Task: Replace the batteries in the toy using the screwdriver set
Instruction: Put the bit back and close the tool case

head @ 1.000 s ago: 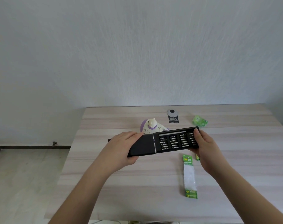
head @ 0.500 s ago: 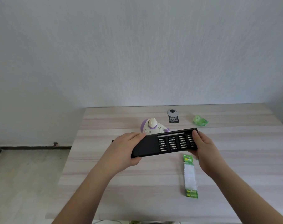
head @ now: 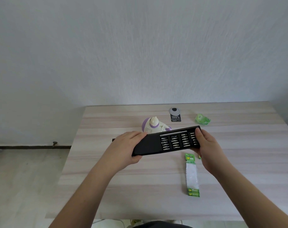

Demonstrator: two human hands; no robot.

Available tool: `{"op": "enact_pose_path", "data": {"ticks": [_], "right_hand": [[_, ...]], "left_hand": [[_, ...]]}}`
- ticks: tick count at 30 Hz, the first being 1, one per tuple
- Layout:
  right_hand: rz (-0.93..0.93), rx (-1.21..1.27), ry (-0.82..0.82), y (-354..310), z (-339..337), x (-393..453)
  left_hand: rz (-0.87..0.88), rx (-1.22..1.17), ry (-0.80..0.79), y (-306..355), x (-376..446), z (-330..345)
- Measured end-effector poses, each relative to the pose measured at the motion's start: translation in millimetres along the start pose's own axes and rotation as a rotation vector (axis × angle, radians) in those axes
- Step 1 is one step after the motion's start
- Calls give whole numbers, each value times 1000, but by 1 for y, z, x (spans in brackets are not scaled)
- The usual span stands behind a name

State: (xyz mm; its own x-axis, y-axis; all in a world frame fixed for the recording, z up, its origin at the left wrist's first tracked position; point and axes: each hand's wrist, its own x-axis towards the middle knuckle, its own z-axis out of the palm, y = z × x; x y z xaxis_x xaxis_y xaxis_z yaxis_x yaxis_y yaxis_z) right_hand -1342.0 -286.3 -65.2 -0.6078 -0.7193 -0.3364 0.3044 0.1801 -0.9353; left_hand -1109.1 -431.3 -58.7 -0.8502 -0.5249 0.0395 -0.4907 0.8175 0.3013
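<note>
I hold a long black screwdriver set case [head: 150, 144] above the table, tilted up to the right. My left hand [head: 125, 148] grips its sleeve at the left end. My right hand [head: 205, 145] grips the slid-out tray at the right end, where rows of silver bits [head: 177, 141] show. Behind the case sits the white and purple toy [head: 152, 125], partly hidden. A green battery pack [head: 191, 176] lies on the table below my right hand.
The wooden table [head: 123, 186] stands against a pale wall. At the back lie a grey and black tag [head: 175, 114] and a crumpled green wrapper [head: 202, 119]. A small green piece [head: 199, 156] peeks out beside my right wrist. Bare floor lies to the left.
The tray has slid a little back into the sleeve, so fewer of its left parts show. The case and both hands stay in about the same place.
</note>
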Motion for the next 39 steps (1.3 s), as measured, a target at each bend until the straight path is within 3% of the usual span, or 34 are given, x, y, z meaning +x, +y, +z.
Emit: {"op": "enact_pose_path", "data": {"ticks": [27,39], "right_hand": [[76,27,-6,6,13,-1],[148,82,-113,16,18,-9]], "left_hand": [[21,18,-83,-2,10,6],[57,-52,-150,-15,15,12]]}}
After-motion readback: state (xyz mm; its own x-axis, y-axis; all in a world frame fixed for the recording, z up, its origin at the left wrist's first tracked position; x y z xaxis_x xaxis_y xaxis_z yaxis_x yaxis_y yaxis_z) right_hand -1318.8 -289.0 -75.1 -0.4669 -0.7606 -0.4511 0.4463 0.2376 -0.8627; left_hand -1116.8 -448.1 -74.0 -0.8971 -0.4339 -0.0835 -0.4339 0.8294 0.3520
